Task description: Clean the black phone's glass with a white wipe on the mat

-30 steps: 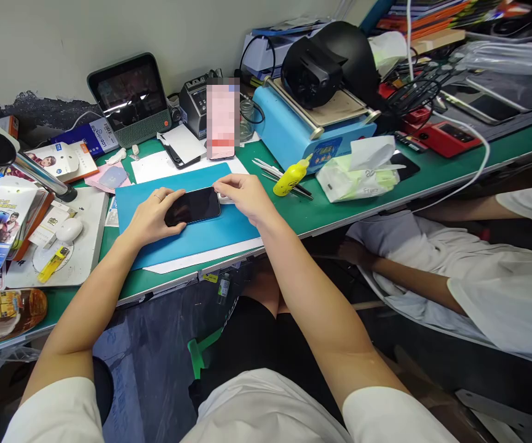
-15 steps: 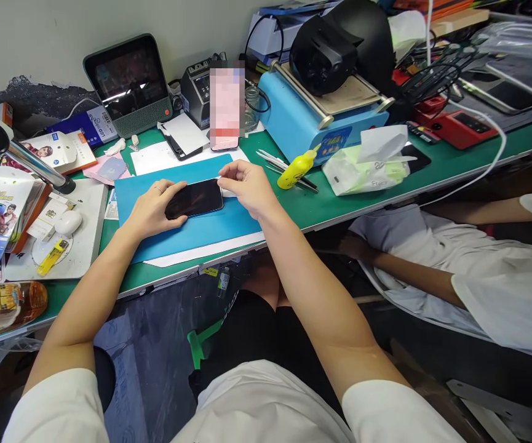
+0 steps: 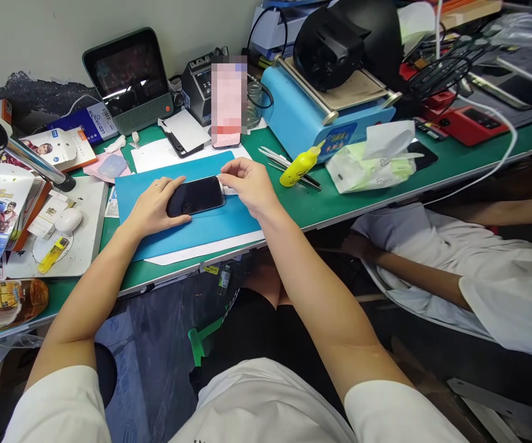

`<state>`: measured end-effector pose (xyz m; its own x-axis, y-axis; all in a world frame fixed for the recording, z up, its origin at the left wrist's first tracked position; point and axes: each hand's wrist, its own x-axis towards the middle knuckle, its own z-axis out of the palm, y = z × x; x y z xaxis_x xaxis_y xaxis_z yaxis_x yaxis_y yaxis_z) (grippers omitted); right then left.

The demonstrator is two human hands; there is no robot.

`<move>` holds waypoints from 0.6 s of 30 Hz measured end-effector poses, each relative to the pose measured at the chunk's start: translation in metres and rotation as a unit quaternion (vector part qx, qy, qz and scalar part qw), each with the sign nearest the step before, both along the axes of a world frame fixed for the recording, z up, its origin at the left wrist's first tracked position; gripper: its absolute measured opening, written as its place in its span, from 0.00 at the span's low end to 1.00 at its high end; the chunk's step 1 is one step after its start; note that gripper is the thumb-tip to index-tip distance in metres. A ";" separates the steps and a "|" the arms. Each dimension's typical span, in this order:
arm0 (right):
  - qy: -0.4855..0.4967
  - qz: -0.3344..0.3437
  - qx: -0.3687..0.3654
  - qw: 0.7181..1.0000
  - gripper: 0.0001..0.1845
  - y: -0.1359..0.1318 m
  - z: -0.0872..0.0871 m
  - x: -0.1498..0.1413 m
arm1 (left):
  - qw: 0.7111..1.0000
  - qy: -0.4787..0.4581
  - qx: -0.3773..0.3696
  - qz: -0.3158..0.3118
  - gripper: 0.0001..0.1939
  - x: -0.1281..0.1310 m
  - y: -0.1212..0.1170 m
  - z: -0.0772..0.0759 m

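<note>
A smartphone (image 3: 196, 196) with a dark screen lies face up on a blue mat (image 3: 155, 243). My left hand (image 3: 157, 206) wraps round its left end, thumb along the near edge and fingers along the far edge. At the phone's right end, my right hand (image 3: 246, 184) is closed in a pinch at the far corner. Something small and white (image 3: 229, 191) shows beneath the right fingers; what they hold is too hidden to name. Behind the mat, another phone (image 3: 227, 104) stands upright with a lit, blurred screen.
A yellow squeeze bottle (image 3: 300, 167), tweezers-like tools and a tissue pack (image 3: 371, 163) lie to the right. Behind them stands a blue machine (image 3: 288, 114) with a black headset on it. Boxes and a lighter (image 3: 54, 255) are at left. Another person's arm (image 3: 417, 280) rests at right.
The camera view has shifted slightly. Both hands stay at the phone's two ends, with the right fingers moved only a little.
</note>
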<state>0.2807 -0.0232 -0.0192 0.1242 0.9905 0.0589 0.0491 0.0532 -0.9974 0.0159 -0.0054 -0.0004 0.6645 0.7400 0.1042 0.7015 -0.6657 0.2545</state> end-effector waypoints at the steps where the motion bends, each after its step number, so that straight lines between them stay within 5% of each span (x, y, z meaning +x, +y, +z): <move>1: -0.006 -0.002 0.002 1.000 0.08 0.000 0.000 0.000 | 1.000 -0.002 -0.001 0.004 0.47 0.001 0.000 0.000; 10: -0.011 -0.007 0.027 1.000 0.08 0.005 -0.008 0.001 | 0.998 -0.006 -0.002 0.059 0.39 0.001 -0.002 0.001; 13: -0.109 -0.048 0.058 0.991 0.07 0.002 -0.015 0.012 | 0.997 -0.018 -0.007 0.079 0.39 0.001 -0.003 0.002; 18: -0.324 -0.068 0.109 0.937 0.10 -0.007 -0.031 0.027 | 0.994 -0.047 0.005 0.099 0.39 -0.001 -0.002 0.001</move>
